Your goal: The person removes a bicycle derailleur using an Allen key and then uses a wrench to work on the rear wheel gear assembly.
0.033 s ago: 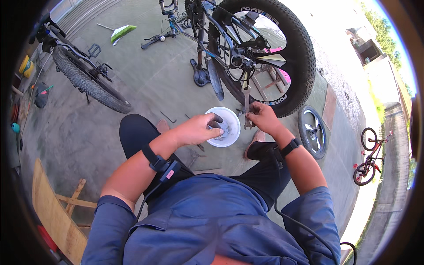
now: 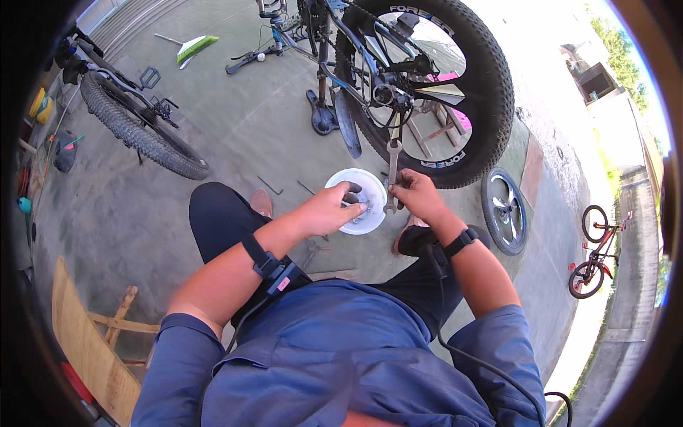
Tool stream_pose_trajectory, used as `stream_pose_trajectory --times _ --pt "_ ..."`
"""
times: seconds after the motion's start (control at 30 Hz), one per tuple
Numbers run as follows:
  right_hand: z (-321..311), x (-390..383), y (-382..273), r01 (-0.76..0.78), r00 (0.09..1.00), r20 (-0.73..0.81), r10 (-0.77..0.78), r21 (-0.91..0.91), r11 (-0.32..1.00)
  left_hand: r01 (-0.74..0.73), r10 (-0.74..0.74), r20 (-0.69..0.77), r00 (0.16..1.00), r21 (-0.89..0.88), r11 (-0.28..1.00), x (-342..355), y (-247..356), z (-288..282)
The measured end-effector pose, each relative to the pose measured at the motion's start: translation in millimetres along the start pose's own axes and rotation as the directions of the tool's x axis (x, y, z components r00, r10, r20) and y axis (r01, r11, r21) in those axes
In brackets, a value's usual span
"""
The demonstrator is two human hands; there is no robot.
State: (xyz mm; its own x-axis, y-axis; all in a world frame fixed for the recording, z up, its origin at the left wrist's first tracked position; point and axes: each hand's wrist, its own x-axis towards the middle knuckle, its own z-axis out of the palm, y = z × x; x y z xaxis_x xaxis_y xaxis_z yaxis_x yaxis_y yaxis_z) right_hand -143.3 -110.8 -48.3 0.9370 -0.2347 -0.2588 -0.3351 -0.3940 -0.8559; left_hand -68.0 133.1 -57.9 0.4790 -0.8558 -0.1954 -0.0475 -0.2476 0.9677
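Note:
My left hand (image 2: 333, 208) reaches over a white plastic bowl (image 2: 375, 222) with small metal bits in it. Its fingers curl toward the thumb at the bowl's inside; whatever lies between the fingertips is too small to make out. Just right of the bowl, my right hand (image 2: 418, 193) is closed round a double-ended wrench (image 2: 393, 158). The wrench points upward, its upper jaw just below the rear hub area of an upturned bicycle (image 2: 370, 85). The bicycle's fat black tyre (image 2: 491, 92) stands in front of me.
Hex keys (image 2: 269, 186) lie on the floor left of the bowl. A loose wheel (image 2: 504, 211) rests at the right. Another bicycle (image 2: 139, 132) lies at the left, near a green brush (image 2: 196, 48). A red bicycle (image 2: 596, 250) is farther right. A wooden board (image 2: 89, 349) is at the lower left.
The wrench and my right hand have shifted slightly left, closer to the bowl's rim. My left hand has moved slightly right in the bowl.

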Motion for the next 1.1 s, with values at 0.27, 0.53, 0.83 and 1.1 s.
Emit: stream_pose_trajectory --times 0.27,0.53,0.83,1.1 --pt "49 -12 0 0.025 0.997 0.071 -0.014 -0.153 0.988 0.258 -0.353 -0.050 0.934 -0.587 0.767 36 -18 50" --pt "-24 -23 -97 0.339 0.855 -0.158 -0.495 -0.552 0.762 0.258 -0.456 -0.140 0.879 -0.666 0.700 56 -16 6" --pt "-130 -4 -134 0.298 0.481 -0.658 -0.579 -0.499 0.814 0.204 -0.476 -0.247 0.844 -0.673 0.711 105 -23 -28" --pt "-199 -14 -45 0.455 0.685 -0.685 -0.249 0.136 0.880 0.167 -0.453 -0.209 0.867 -0.735 0.657 122 -17 -9"
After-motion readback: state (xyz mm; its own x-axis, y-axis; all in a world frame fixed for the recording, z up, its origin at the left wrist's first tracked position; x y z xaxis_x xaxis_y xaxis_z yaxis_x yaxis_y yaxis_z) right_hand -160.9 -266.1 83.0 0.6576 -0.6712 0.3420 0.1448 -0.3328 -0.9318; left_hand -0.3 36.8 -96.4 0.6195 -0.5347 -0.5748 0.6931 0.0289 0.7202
